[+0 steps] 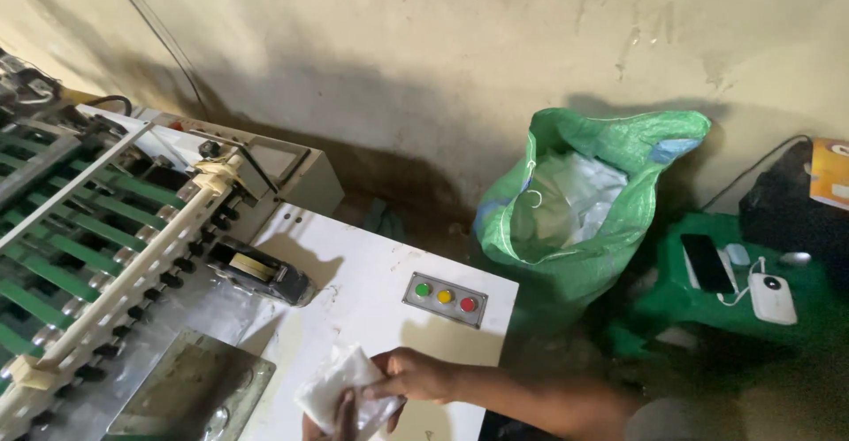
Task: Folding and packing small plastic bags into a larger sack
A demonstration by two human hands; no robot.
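Note:
Low in the head view, my right hand (416,375) reaches in from the right and grips a small stack of white plastic bags (340,390) over the white machine table (354,299). Only the fingers of my left hand (340,416) show at the bottom edge, pressed against the underside of the same stack. A tape dispenser (261,273) lies on the table just beyond the hands.
A conveyor with green belts and rollers (97,237) fills the left. A panel with green, yellow and red buttons (445,298) sits near the table's right edge. An open green woven sack (579,202) stands on the floor. A green stool (707,291) carries a phone and a white power bank.

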